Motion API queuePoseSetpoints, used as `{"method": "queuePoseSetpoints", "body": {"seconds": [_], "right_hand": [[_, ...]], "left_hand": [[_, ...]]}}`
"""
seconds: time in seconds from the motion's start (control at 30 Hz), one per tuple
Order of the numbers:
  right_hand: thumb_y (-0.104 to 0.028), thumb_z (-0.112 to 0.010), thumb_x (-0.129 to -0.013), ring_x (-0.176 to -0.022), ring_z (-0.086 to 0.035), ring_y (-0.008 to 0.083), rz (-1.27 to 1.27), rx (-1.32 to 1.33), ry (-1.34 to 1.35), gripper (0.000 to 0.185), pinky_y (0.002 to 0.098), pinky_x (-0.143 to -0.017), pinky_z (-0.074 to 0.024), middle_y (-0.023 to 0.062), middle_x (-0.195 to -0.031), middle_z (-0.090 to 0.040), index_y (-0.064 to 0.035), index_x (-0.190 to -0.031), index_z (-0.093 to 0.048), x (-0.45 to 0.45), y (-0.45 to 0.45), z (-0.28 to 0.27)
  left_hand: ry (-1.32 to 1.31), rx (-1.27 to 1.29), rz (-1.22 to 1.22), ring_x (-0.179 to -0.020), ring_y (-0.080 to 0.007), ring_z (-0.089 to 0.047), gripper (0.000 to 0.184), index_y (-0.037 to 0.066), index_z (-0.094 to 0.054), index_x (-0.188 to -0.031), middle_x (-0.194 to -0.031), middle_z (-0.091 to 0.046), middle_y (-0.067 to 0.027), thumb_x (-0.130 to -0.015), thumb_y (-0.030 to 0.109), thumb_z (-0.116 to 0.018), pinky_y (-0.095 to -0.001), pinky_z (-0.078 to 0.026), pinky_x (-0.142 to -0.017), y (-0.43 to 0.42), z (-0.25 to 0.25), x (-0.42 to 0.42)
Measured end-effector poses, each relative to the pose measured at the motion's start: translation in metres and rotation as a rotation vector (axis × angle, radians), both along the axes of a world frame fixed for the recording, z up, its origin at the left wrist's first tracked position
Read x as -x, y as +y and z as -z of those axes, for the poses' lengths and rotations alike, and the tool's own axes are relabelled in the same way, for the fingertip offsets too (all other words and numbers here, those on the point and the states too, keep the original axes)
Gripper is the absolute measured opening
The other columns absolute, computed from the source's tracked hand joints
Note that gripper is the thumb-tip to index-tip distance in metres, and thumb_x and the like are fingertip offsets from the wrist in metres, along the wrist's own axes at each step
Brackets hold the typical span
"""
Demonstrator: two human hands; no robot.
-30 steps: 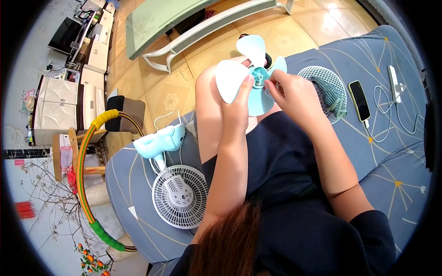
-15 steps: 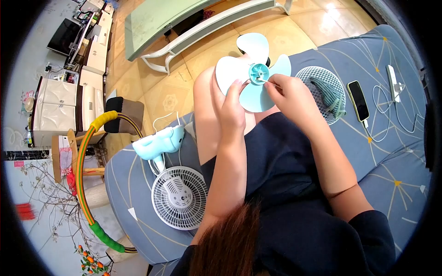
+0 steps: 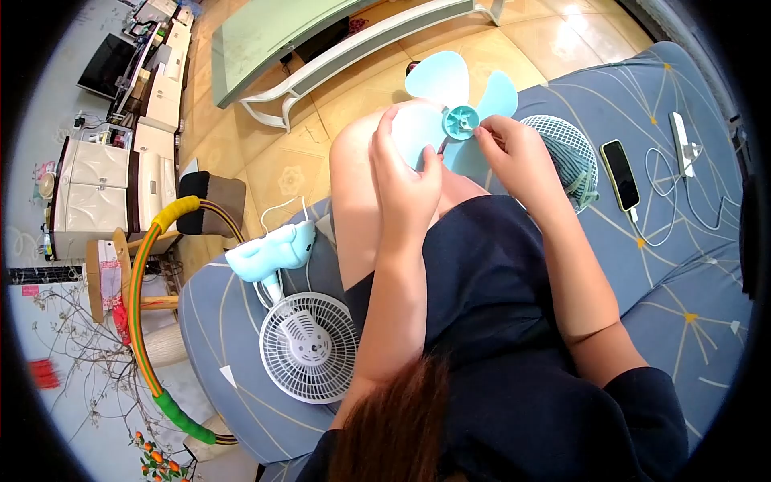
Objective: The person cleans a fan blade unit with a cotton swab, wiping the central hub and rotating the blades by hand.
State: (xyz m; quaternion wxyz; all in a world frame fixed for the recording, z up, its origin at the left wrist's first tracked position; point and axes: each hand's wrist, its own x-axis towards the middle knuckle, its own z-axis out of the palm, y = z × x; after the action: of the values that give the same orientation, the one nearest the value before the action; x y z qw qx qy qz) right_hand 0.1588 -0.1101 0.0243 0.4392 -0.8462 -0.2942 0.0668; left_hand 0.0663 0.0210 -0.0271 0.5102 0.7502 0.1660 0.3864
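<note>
A pale blue fan blade (image 3: 439, 78) with several rounded leaves is held above my lap, its hollow hub (image 3: 461, 122) facing me. My left hand (image 3: 405, 178) grips one leaf, thumb on the near side and fingers along its outer edge. At the hub's right side, my right hand (image 3: 516, 158) is closed in a pinch on what looks like a thin stick with a pale tip, mostly hidden by the fingers. Left of my legs lie the light blue fan body (image 3: 273, 249) and, beside it, a white fan guard (image 3: 312, 347).
Right of my lap, a second white guard (image 3: 590, 149) holds a striped grey-green cloth (image 3: 569, 170). A phone (image 3: 621, 177) on a charging cable and a white power strip (image 3: 683, 145) lie on the blue sofa (image 3: 683, 257). A glass-topped table (image 3: 265, 48) stands ahead.
The fan blade has turned and tilted slightly, its hub shifting right. My left hand has moved further over the leaf, and my right hand has drawn slightly right, away from the hub's middle.
</note>
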Motion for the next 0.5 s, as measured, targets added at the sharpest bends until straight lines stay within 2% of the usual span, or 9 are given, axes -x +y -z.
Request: {"method": "queuePoseSetpoints", "body": {"seconds": [0.1,0.2,0.4,0.5], "right_hand": [[-0.022,-0.060,-0.091,-0.078,-0.067,0.0393,-0.001,0.012,-0.010,0.027,0.0432,-0.071,-0.0534,0.0240,-0.082,-0.068,0.0033,-0.091,-0.069,-0.002,-0.001,0.002],[-0.022,-0.060,-0.090,-0.078,-0.068,0.0389,0.007,0.010,0.000,0.027,0.0428,-0.071,-0.0535,0.0235,-0.082,-0.068,0.0034,-0.091,-0.069,-0.005,-0.002,0.003],[-0.022,-0.061,-0.090,-0.076,-0.068,0.0382,-0.009,0.013,0.018,0.027,0.0424,-0.070,-0.0537,0.0228,-0.081,-0.068,0.0033,-0.091,-0.069,-0.007,-0.003,0.002],[-0.022,-0.061,-0.089,-0.075,-0.068,0.0381,-0.019,0.000,0.006,0.026,0.0421,-0.069,-0.0537,0.0224,-0.079,-0.068,0.0032,-0.090,-0.068,-0.008,-0.003,0.005]], "left_hand": [[0.124,-0.360,-0.143,-0.124,-0.0320,-0.049,0.058,-0.001,-0.042,-0.134,-0.130,-0.047,-0.0183,-0.081,-0.004,-0.065,-0.0396,-0.045,-0.102,-0.006,-0.008,0.003],[0.135,-0.302,-0.049,-0.126,-0.0354,-0.045,0.060,0.000,-0.046,-0.130,-0.129,-0.047,-0.0189,-0.076,-0.001,-0.070,-0.0418,-0.039,-0.106,-0.009,-0.009,0.001],[0.183,-0.368,-0.063,-0.119,-0.0338,-0.051,0.052,0.001,-0.052,-0.121,-0.122,-0.051,-0.0180,-0.075,0.002,-0.075,-0.0419,-0.040,-0.103,-0.013,-0.016,0.001],[0.214,-0.294,-0.034,-0.111,-0.0326,-0.056,0.046,0.002,-0.055,-0.114,-0.112,-0.058,-0.0156,-0.074,0.006,-0.077,-0.0414,-0.043,-0.098,-0.014,-0.021,0.002]]}}
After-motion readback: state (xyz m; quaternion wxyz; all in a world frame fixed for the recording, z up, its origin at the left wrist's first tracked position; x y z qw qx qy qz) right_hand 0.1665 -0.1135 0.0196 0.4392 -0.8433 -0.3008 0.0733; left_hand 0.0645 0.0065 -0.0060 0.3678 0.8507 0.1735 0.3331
